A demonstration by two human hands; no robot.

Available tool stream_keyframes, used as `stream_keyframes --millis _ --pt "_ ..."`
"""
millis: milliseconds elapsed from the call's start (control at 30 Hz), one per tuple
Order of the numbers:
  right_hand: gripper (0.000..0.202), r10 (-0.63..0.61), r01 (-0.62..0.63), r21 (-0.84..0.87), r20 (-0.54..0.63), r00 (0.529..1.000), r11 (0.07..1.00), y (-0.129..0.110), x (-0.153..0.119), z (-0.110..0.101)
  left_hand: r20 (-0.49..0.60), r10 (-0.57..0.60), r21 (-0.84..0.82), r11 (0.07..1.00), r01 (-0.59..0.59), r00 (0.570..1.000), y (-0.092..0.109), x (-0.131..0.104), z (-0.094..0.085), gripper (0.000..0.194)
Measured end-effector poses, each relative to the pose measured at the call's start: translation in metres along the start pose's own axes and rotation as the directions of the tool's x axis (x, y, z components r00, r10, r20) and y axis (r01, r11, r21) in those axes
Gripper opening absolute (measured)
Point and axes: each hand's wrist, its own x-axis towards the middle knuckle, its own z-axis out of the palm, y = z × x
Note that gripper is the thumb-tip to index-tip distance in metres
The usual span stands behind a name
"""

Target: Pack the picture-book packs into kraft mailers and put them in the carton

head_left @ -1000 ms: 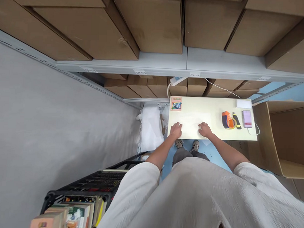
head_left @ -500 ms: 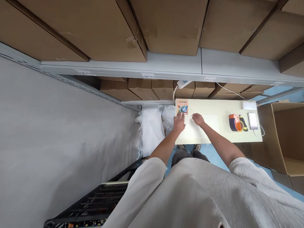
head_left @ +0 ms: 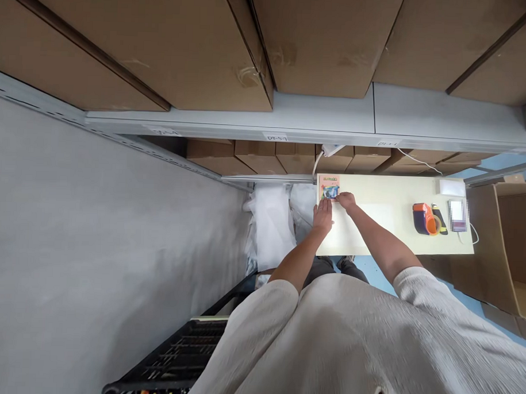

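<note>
A pink booklet or flat pack [head_left: 330,180] with a colourful picture lies at the far left corner of the cream table [head_left: 374,224]. My left hand [head_left: 323,215] rests at its near edge, fingers stretched out and lying flat. Against its lower right corner is my right hand [head_left: 346,200], with the fingertips pinched together; whatever they hold, if anything, is too small to make out.
On the table's right are an orange and purple tape dispenser [head_left: 424,219], a black and yellow cutter [head_left: 440,219], a phone-like device [head_left: 458,215] and a white box [head_left: 452,187]. An open carton [head_left: 481,239] stands right; a black crate [head_left: 166,354] is lower left.
My right hand has moved left from the bare tabletop to the pink item's lower right corner. My left hand stays at its near edge. The whole view has shifted a little.
</note>
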Motion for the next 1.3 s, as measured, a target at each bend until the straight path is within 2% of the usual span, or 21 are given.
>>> stream_keyframes --millis 67,133,300,500,600,700,767,900,1033,1167,1300 --pt "0.002 0.07 -0.07 0.009 0.015 0.997 0.998 -0.005 0.001 0.0 -0.001 0.002 -0.007 1.0 -0.002 1.0 -0.001 0.001 0.002 0.12" --pt "0.005 0.117 -0.117 0.019 0.019 0.993 0.993 -0.01 0.002 -0.001 -0.002 0.004 -0.003 1.0 -0.004 1.0 -0.001 0.001 0.003 0.12" --pt "0.007 0.122 -0.122 0.025 0.0 0.992 0.992 -0.015 0.005 -0.002 -0.013 0.011 0.02 1.0 -0.011 1.0 -0.003 0.002 0.006 0.12" --pt "0.021 0.091 -0.092 -0.012 -0.042 0.995 0.996 -0.014 0.006 0.004 -0.027 0.002 0.009 1.0 -0.002 1.0 -0.004 0.003 0.009 0.114" --pt "0.015 0.047 -0.05 -0.068 -0.046 0.998 0.996 -0.013 0.005 0.005 -0.043 -0.003 0.011 1.0 0.003 0.999 -0.002 0.001 0.011 0.112" --pt "0.016 -0.002 -0.004 -0.093 -0.071 0.997 0.996 -0.008 0.006 -0.005 -0.093 -0.028 0.036 0.999 0.031 0.995 0.002 -0.003 0.012 0.113" --pt "0.019 -0.024 0.014 -0.086 -0.112 0.993 0.996 -0.001 0.007 -0.019 -0.12 -0.039 0.042 0.998 0.044 0.992 0.005 -0.006 0.012 0.111" --pt "0.018 -0.008 0.008 -0.003 -0.159 0.987 1.0 0.027 -0.001 -0.06 -0.125 -0.033 0.034 0.999 0.038 0.992 0.009 -0.011 0.008 0.097" --pt "0.023 0.029 -0.018 0.086 -0.133 0.991 0.996 0.076 -0.025 -0.097 -0.088 -0.054 0.056 0.997 0.059 0.995 0.016 -0.014 0.0 0.081" --pt "0.019 0.079 -0.069 0.08 -0.128 0.989 0.994 0.126 -0.057 -0.118 -0.056 -0.077 0.093 0.992 0.082 0.995 0.027 -0.017 -0.008 0.067" --pt "0.017 0.093 -0.088 0.051 -0.107 0.99 0.995 0.158 -0.08 -0.127 -0.055 -0.034 0.129 0.991 0.041 0.998 0.038 -0.026 -0.014 0.066"
